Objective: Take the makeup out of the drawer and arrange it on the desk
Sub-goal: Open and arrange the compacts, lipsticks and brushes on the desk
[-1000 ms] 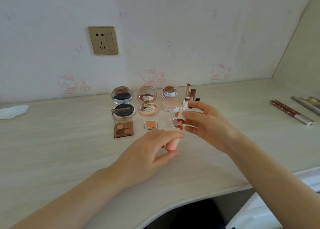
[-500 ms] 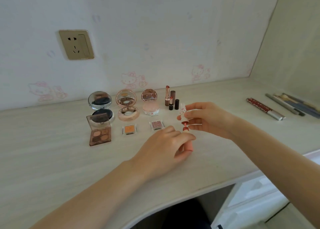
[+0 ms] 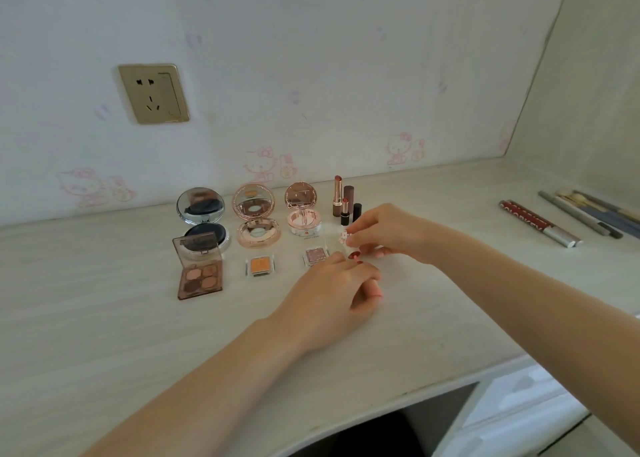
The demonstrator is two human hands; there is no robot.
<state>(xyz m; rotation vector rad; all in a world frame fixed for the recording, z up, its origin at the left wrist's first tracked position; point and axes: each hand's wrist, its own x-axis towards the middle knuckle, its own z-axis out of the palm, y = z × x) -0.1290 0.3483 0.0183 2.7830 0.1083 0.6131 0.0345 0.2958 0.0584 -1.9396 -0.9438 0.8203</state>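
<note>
My left hand [image 3: 329, 292] grips a small pink lip gloss tube [image 3: 375, 289] just above the desk [image 3: 104, 318]. My right hand [image 3: 391, 233] pinches its white patterned cap [image 3: 343, 238], and the red applicator tip [image 3: 353, 256] hangs right over my left knuckles. Behind the hands stand a black cushion compact [image 3: 202, 214], a rose-gold compact [image 3: 256, 221] and a pink compact [image 3: 302, 211], all open. In front of them lie an eyeshadow palette [image 3: 200, 271], an orange eyeshadow pan [image 3: 259, 265] and a pink eyeshadow pan [image 3: 316, 255]. Several lipsticks [image 3: 344, 202] stand upright beside the pink compact.
A red tube [image 3: 538, 223] and several makeup brushes [image 3: 595, 214] lie at the desk's far right. A gold wall socket [image 3: 154, 93] sits above the compacts. A white drawer unit [image 3: 519, 415] is under the desk's right end, beside the dark knee space.
My right hand has brought the cap and applicator down closer to the tube in my left hand. Both hands keep their hold. My view has turned slightly.
</note>
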